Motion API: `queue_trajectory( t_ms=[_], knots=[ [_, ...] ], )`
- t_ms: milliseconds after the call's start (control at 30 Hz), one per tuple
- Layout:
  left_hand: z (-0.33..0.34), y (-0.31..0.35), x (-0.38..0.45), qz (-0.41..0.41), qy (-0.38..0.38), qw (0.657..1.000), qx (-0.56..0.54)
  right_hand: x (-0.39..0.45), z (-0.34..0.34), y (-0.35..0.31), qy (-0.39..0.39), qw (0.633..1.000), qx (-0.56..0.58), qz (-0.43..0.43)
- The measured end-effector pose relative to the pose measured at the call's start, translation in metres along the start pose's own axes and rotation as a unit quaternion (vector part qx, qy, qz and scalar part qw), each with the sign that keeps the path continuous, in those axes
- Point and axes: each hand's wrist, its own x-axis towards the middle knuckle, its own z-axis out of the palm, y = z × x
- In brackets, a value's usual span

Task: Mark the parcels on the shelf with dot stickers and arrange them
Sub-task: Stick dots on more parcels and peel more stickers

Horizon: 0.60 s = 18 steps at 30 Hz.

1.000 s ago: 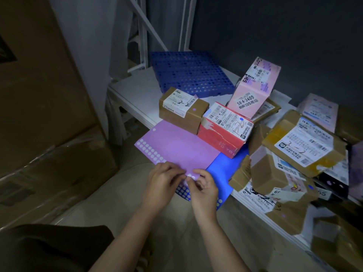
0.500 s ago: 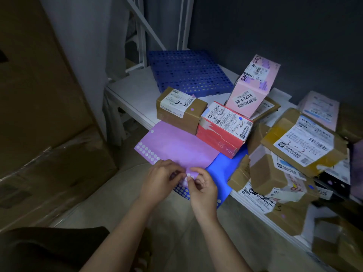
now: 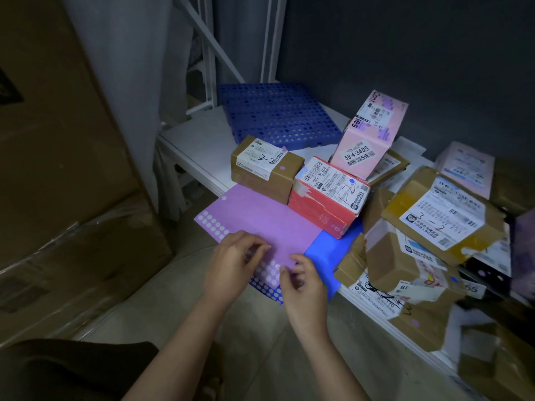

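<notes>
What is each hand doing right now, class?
Left hand: fingers curled, pressing on the purple sheet.
Right hand: pinched at that sheet's near edge; whether it holds a sticker cannot be told.

Both your bare forearms reach forward from the bottom of the view, converging toward the middle. Your left hand (image 3: 231,263) lies palm down, knuckles up, its fingers (image 3: 254,246) curled and bunched together at the tips, pointing right. Your right hand (image 3: 304,280) sits just beside it, slightly nearer to you, back of the hand toward the camera, its thumb and fingers bent inward in a loose pinch. The two sets of fingertips are close together but apart. Whether either pinch holds anything cannot be told.
</notes>
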Motion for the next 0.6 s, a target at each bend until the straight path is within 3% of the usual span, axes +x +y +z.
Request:
queue_trajectory(
  t_ms=[67,133,333,600],
  knots=[
    [-0.005,0.009,0.0,0.031,0.021,0.999,-0.002,0.0,-0.014,-0.009,0.041,0.996,-0.04,-0.064],
    [-0.01,0.021,0.0,0.07,0.036,0.997,-0.002,0.003,-0.027,-0.021,0.035,0.997,-0.012,-0.074],
    [-0.023,0.066,-0.004,0.206,0.075,0.975,0.044,0.008,-0.071,-0.066,-0.031,0.981,0.183,0.054],
    [-0.023,0.13,-0.011,0.302,0.119,0.944,0.06,-0.01,-0.139,-0.094,-0.035,0.971,0.218,0.087]
  ],
)
